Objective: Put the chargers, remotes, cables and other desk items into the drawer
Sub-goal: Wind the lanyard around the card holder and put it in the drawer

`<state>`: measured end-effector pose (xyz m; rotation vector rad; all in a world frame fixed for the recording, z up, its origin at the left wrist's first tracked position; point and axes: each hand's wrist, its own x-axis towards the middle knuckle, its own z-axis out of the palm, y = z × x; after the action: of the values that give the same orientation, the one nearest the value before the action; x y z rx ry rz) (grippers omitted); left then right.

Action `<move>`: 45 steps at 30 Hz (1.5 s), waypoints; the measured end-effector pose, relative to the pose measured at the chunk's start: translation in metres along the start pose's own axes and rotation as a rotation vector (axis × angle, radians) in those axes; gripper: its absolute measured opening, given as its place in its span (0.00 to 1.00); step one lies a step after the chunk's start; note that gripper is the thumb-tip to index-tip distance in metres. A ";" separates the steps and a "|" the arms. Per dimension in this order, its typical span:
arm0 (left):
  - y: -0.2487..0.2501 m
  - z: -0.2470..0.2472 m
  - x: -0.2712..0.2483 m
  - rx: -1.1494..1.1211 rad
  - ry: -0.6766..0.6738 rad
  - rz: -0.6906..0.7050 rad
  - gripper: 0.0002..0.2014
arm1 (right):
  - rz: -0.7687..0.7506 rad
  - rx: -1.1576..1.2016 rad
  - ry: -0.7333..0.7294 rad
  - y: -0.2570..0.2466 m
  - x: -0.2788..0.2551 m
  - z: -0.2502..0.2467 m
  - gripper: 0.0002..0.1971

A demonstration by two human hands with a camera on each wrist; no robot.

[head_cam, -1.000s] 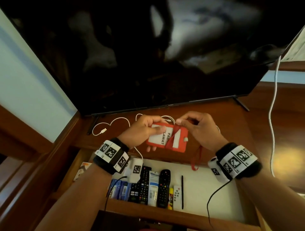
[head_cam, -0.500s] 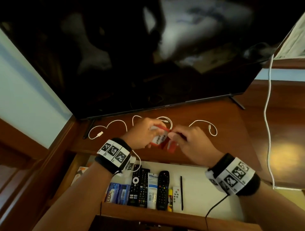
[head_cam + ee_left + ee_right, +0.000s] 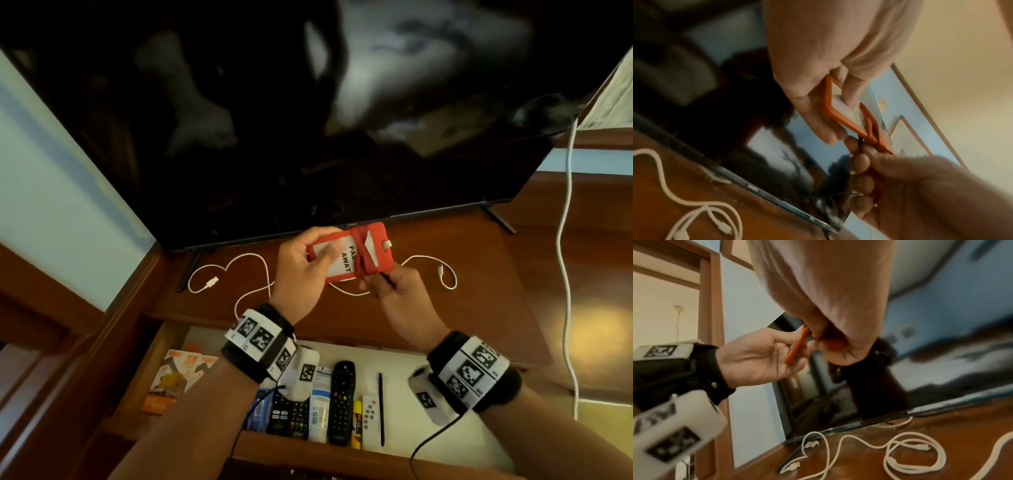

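Note:
A red tag holder (image 3: 375, 255) with a white card inside is held above the desk in front of the TV, with a red strap wound across its middle. My left hand (image 3: 329, 245) grips its left end, thumb on the card face. My right hand (image 3: 371, 281) pinches the strap end at the tag's lower right corner. The left wrist view shows the tag (image 3: 838, 113) edge-on between both hands. In the right wrist view it is a thin orange edge (image 3: 797, 345). White cables (image 3: 246, 263) lie on the desk under the hands. The drawer (image 3: 445, 442) stands open below.
Several remotes (image 3: 342, 401), a pen and small items lie in a row in the drawer, with an orange booklet (image 3: 178, 377) at its left. The TV (image 3: 308, 137) stands at the back of the desk. Another white cable (image 3: 565, 240) hangs down at the right.
The strap that dangled below the tag a second ago no longer hangs loose. Both hands kept hold of the tag, and my right hand has shifted to its lower right corner.

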<state>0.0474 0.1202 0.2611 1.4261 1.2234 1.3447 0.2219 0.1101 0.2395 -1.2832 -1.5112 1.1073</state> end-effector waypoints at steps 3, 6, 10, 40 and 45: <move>-0.007 0.004 -0.003 0.126 0.021 0.173 0.09 | 0.146 0.163 0.042 0.000 0.001 -0.001 0.11; -0.008 0.006 -0.006 0.317 0.031 0.399 0.10 | 0.339 0.525 -0.024 -0.003 0.003 -0.004 0.11; -0.020 -0.002 -0.004 0.463 -0.042 0.591 0.12 | 0.453 0.903 -0.055 -0.009 0.004 -0.013 0.17; -0.201 0.037 -0.190 1.279 -0.923 -0.324 0.39 | 0.667 -0.912 -0.924 0.185 -0.053 -0.023 0.14; -0.206 0.038 -0.190 1.263 -0.904 -0.311 0.39 | 0.708 -0.929 -0.966 0.206 -0.048 -0.012 0.14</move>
<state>0.0682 -0.0206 0.0168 2.1251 1.5303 -0.5122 0.2896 0.0809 0.0404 -2.1923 -2.5717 1.7031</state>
